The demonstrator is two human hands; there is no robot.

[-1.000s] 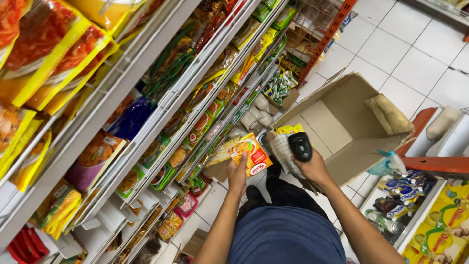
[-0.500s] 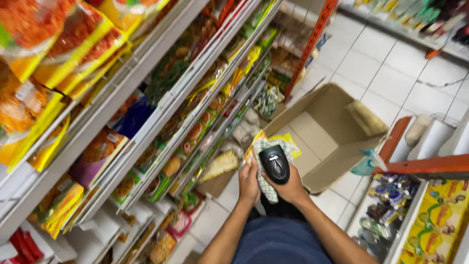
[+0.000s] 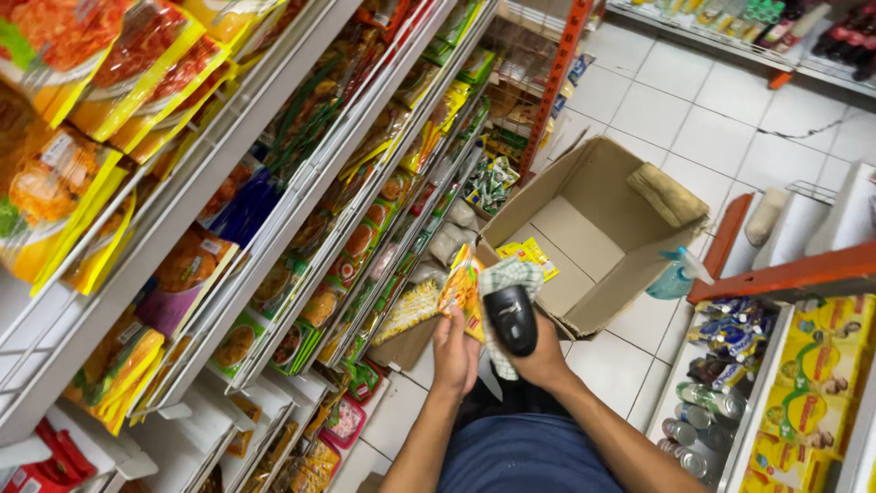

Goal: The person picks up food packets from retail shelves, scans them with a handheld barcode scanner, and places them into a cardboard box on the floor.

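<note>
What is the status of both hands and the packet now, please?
Left hand grips yellow snack packet. Right hand holds black scanner and checked cloth. Open cardboard box on floor ahead; nothing blocking.

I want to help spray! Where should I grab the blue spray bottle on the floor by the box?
Grab the spray bottle by its narrow neck just under the white trigger head, reaching down from above. It stands upright beside the cardboard box, so the top is free and the box wall blocks one side.

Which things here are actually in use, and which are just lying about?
In use: left hand holding yellow packet; right hand holding black scanner and checked cloth.
Lying about: cardboard box, spray bottle, folded rag, shelf packets.
</note>
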